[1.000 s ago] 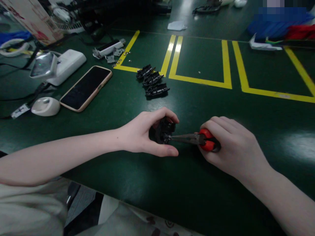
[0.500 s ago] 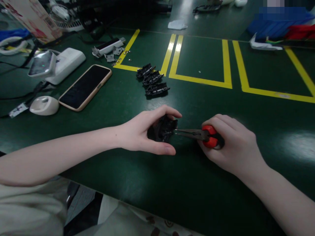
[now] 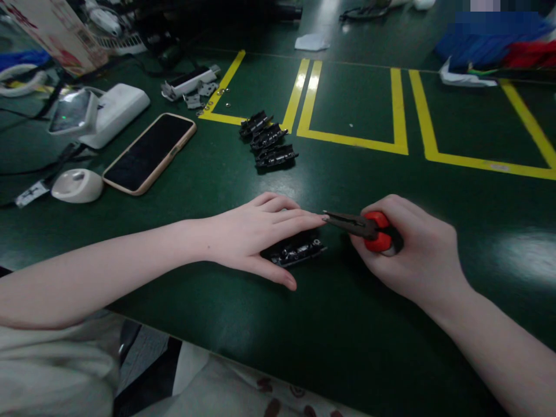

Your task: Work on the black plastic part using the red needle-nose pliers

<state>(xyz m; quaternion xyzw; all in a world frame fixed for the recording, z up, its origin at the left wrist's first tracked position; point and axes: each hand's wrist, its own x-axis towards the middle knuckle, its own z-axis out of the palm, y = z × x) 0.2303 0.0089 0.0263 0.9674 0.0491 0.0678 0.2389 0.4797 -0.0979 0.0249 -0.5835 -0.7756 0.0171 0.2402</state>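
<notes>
Left hand [image 3: 256,229], palm down, fingers extended and thumb spread wide, lies over a black molded part [image 3: 299,252] without enclosing it; whether the fingers press on it cannot be told. Right hand [image 3: 412,249], closed firmly round a pair of red-handled pliers [image 3: 358,225], whose slender tips stand slightly parted, touching or just beside the left index fingertip; whether they pinch anything small cannot be made out. Landmark: the phone [image 3: 150,153]. The part rests on the table [image 3: 347,336] to the right of the phone and nearer the wearer, its left portion hidden by the hand; the pliers lie farther right of the phone, and three similar black parts [image 3: 269,138] lie directly to its right. Step in hand, as judged: plier work at the part, with the tips clear of it. A further move with the pliers would likely call for a steady left-hand hold and for the tips to be lined up with the part. Its long axis runs roughly left to right, the exposed end pointing right and slightly away from the wearer; which end is the front is unclear.
</notes>
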